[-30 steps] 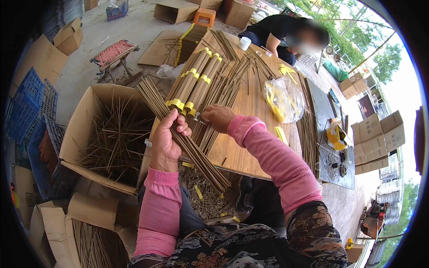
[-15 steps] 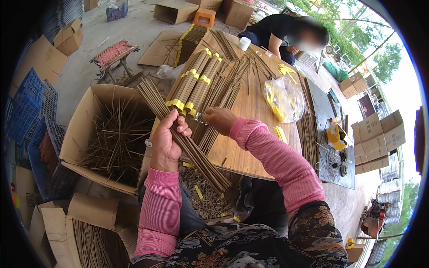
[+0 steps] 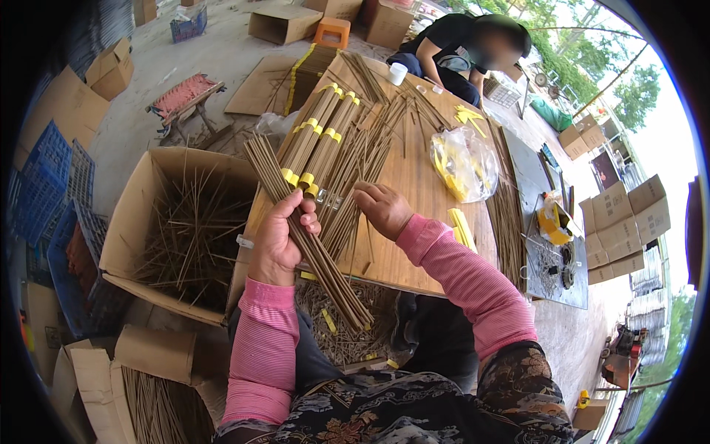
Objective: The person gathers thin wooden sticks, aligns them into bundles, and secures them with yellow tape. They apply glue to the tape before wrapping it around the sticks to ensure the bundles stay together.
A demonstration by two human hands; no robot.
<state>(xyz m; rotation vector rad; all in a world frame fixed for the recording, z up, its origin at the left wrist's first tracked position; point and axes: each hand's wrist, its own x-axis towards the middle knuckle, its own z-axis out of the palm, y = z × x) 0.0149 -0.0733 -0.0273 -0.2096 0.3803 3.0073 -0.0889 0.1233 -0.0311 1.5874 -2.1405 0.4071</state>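
Note:
My left hand point(image 3: 277, 240) is closed around a bundle of thin brown sticks point(image 3: 334, 285), which slants across the table's near left edge. Over the table, my right hand point(image 3: 383, 211) has its fingers curled together; what they pinch, if anything, is hidden. Loose brown sticks point(image 3: 362, 159) lie in a pile just beyond and left of it. Beside that pile rest banded stick bundles point(image 3: 325, 153) with yellow wraps at several places along them. A small clear-and-metal piece point(image 3: 329, 200) sits between my hands.
The wooden table point(image 3: 414, 255) carries a clear bag of yellow strips point(image 3: 464, 166) and a white cup point(image 3: 397, 73). A cardboard box of sticks point(image 3: 122, 248) stands at the left. Across the table, another person point(image 3: 444, 55) bends forward. A dark board point(image 3: 547, 285) adjoins the right side.
My right hand has moved slightly right, away from the bundle. The bundle's upper end has shifted a little right in my left hand. The other person has changed posture.

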